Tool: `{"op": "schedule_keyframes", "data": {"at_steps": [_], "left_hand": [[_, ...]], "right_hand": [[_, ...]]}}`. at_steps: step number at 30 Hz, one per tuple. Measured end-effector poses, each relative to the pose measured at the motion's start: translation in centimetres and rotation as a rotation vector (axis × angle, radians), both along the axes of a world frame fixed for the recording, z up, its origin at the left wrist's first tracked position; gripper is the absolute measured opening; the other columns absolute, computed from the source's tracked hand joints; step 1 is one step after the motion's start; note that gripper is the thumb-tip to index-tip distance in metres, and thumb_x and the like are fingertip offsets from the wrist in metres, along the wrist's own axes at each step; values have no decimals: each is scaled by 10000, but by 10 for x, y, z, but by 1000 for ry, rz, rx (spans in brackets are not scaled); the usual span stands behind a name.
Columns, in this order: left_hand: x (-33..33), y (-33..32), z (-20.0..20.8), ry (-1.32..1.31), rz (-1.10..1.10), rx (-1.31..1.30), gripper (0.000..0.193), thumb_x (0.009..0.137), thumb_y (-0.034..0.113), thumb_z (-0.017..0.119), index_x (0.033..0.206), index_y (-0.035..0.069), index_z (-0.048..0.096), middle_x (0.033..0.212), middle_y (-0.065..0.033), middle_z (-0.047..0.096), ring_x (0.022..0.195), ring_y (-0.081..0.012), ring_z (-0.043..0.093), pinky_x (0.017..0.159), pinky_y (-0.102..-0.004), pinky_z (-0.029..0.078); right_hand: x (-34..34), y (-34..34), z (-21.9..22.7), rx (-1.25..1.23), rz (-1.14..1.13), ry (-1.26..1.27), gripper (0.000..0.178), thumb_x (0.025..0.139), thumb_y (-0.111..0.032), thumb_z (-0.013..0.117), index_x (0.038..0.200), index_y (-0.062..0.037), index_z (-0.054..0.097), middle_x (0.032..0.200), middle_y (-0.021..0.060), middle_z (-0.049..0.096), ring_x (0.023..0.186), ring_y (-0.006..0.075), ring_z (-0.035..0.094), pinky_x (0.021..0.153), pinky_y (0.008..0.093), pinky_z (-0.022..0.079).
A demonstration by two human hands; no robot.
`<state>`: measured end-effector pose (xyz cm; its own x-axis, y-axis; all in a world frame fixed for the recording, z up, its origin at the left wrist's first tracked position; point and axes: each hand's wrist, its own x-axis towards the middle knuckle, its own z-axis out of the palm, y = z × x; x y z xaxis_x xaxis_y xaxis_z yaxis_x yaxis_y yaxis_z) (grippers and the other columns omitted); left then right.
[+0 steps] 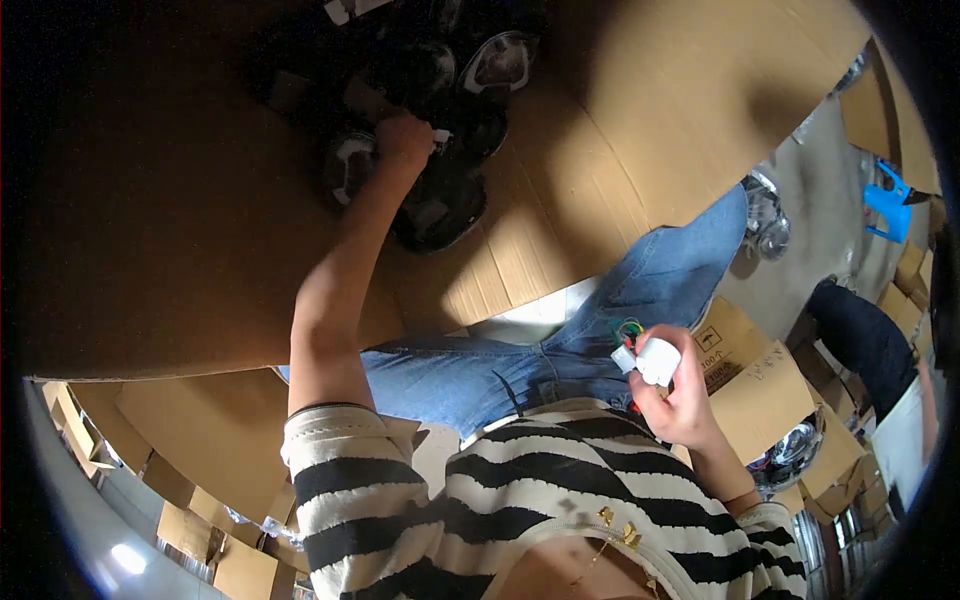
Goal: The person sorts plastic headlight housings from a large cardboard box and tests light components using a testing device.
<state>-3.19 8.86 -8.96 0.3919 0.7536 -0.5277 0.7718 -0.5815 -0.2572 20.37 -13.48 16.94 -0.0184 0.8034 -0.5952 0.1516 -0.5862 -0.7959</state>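
Observation:
My left hand (405, 140) reaches forward over a heap of dark, glossy parts (440, 210) lying on brown cardboard. Its fingers are curled closed and partly lost in shadow. A small white piece (440, 137) shows beside this hand; whether it is gripped cannot be made out. Close to my lap, my right hand (685, 400) is closed around a rounded white plastic part (658, 362). Next to that part sits a small white connector (623, 360), with thin green, yellow and red wires (630, 332) by the fingers.
A large cardboard surface (560, 200) spreads in front of me. An open carton (765, 400) stands at my right, with clear-bagged parts (795, 450) beside it. More bagged parts (768, 220) lie on the floor, near a blue plastic stool (887, 203). Another person's leg (865, 335) is at far right.

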Motion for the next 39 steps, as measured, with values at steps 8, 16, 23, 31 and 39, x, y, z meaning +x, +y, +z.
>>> {"op": "schedule_keyframes", "data": {"at_steps": [8, 16, 23, 31, 39], "left_hand": [[-15, -14, 73, -493, 272, -12, 125, 763, 168, 447, 758, 62, 513, 643, -150, 520, 581, -294, 505, 451, -388, 402], [1, -120, 188, -1128, 394, -265, 308, 659, -20, 482, 964, 22, 487, 829, -179, 505, 762, -317, 506, 656, -330, 410], [40, -178, 214, -1335, 228, -283, 511, 505, -72, 533, 997, 57, 491, 596, -67, 451, 514, -181, 504, 474, -287, 414], [62, -202, 214, -1378, 156, -137, 543, 505, -31, 559, 1033, 76, 493, 545, -48, 384, 465, -176, 429, 425, -279, 358], [76, -204, 222, -1409, 54, -28, 504, 528, 8, 551, 1025, 64, 490, 556, -38, 372, 467, -160, 424, 417, -271, 359]], "right_hand": [[-3, -2, -3, -23, -39, 69, 309, 665, 19, 483, 950, -4, 364, 733, 68, 459, 668, 99, 464, 581, 221, 386], [-10, -6, 2, 29, -4, 144, 320, 665, 14, 487, 961, -15, 368, 781, 18, 408, 707, 73, 411, 628, 193, 351], [-6, -9, 16, 72, -16, 240, 291, 658, 20, 490, 928, -24, 390, 802, 21, 440, 737, 85, 421, 659, 206, 350], [-3, -15, 17, 174, -111, 378, 281, 660, 36, 476, 919, -38, 397, 803, 12, 446, 730, 56, 426, 623, 176, 351], [7, -31, 20, 110, -132, 203, 260, 674, 32, 482, 915, -30, 406, 799, 6, 449, 724, 58, 432, 622, 182, 361]]}}
